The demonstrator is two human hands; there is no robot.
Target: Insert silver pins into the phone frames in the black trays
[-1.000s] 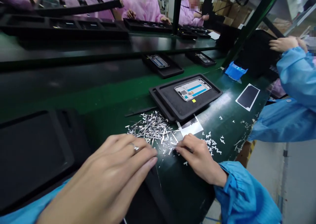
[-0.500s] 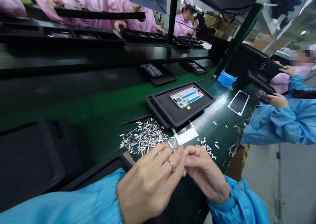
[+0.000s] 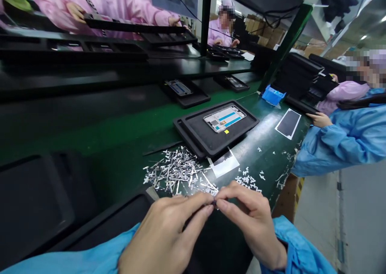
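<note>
Green worktop [image 3: 120, 139], cartons [image 3: 269, 31] stacked beyond: left hand [image 3: 164, 230] and right hand [image 3: 255, 215] pinch one tiny dark piece [image 3: 214, 202].

Three phone frames [image 3: 225, 119] lie on the table [image 3: 120, 129]: one on at least two stacked black trays [image 3: 193, 129], two in trays toward its far edge. The nearest frame bears two long blue strips [image 3: 233, 122]; one yellow tag [image 3: 226, 131] sits beside it. There are two white-margined sheets [image 3: 288, 123] and, by the right edge, one blue packet [image 3: 273, 95]. Thin metallic strips [image 3: 177, 169] and white scraps [image 3: 246, 178] are too many to count.

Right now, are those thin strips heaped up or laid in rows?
Heaped: the thin strips overlap at many angles on the green table.
</note>
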